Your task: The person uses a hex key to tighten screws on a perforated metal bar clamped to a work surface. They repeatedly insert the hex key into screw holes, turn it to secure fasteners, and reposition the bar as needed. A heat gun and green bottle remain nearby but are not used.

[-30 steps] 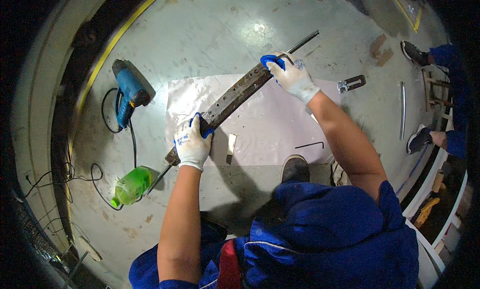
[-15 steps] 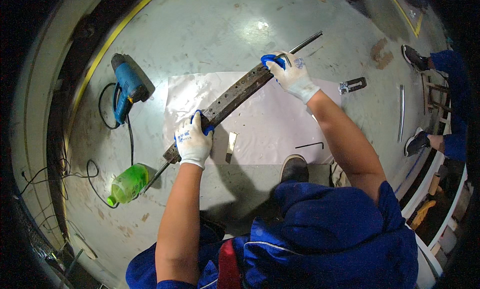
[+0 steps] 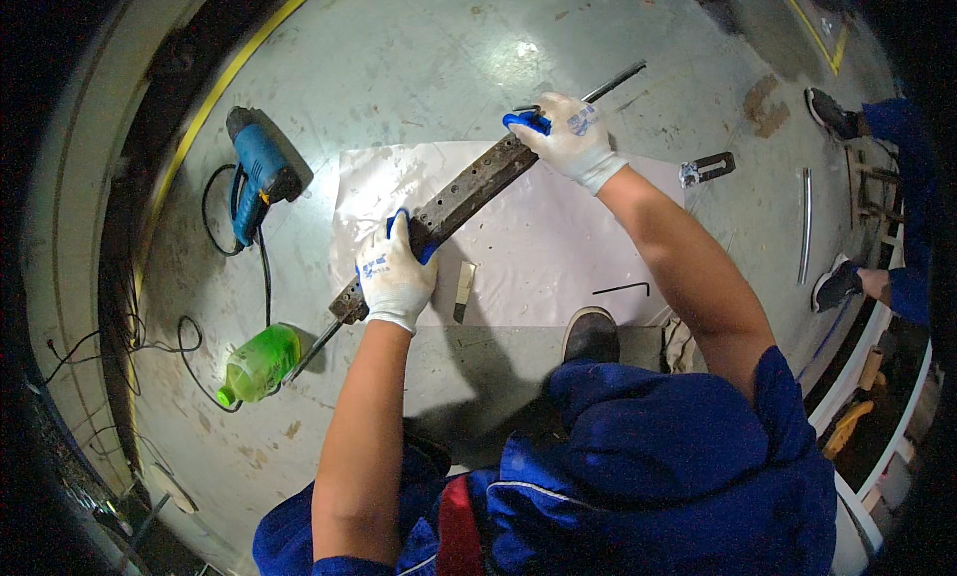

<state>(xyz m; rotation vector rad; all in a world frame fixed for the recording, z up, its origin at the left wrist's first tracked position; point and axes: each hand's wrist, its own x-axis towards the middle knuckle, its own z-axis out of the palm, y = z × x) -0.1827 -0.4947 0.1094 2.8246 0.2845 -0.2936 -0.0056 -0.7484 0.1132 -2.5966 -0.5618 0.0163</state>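
Note:
A dark, grimy metal bar (image 3: 477, 184) with a row of holes lies slantwise in front of me, with a bright metal rod (image 3: 616, 80) sticking out past both ends. My left hand (image 3: 396, 277), in a white glove with blue palm coating, is closed around the bar near its lower left end. At the upper right end my right hand (image 3: 570, 136), gloved alike, is closed on a small hex key (image 3: 528, 110); most of the key is hidden by the fingers. Under the bar lies a white sheet (image 3: 568, 247).
On the sheet are another hex key (image 3: 623, 288) and a flat blade-like tool (image 3: 465, 292). A blue heat gun (image 3: 261, 167) with its cord and a green bottle (image 3: 257, 364) lie left. To the right are a slotted metal plate (image 3: 708, 168), a rod (image 3: 805, 227) and another person's shoes (image 3: 832, 282).
My right hand has turned and shifted slightly, and the hex key in it has swung to the left. My left hand stays on the bar, its fingers slightly shifted.

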